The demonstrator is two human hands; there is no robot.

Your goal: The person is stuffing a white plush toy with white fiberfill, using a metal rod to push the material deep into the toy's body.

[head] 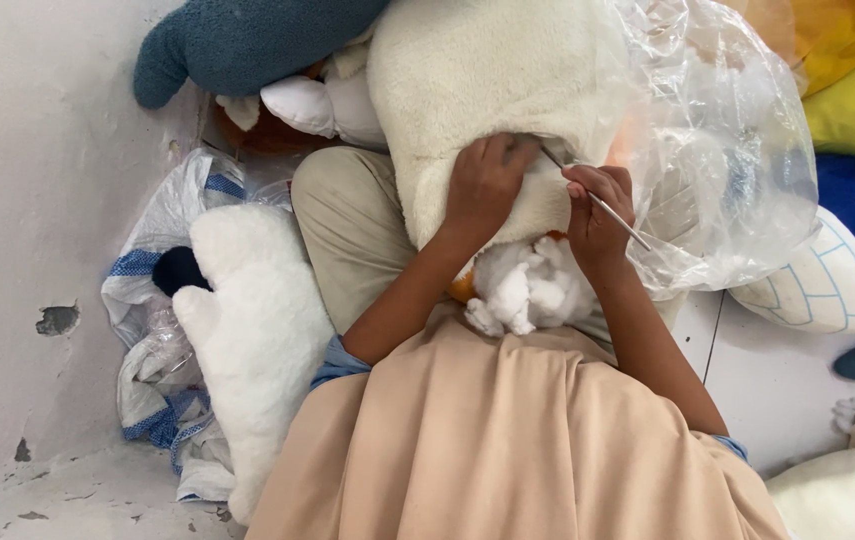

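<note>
Stuffing (pixel 532 290) below hands (pixel 487 185) gripping plush (pixel 477 90).

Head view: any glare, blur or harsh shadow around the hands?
Head view: soft, even light with no hard shadows; bright glare patches on the clear plastic bag; left hand, right hand and thin metal tool are reasonably sharp; the cream plush is nearly washed out.

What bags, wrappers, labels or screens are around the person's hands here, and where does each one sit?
Clear plastic bag: crumpled, see-through, right of both hands, around the cream plush toy.
White woven sack with blue stripes: crumpled, on the floor at left by the wall, beside a white plush piece.
No labels, signs or screens show.
</note>
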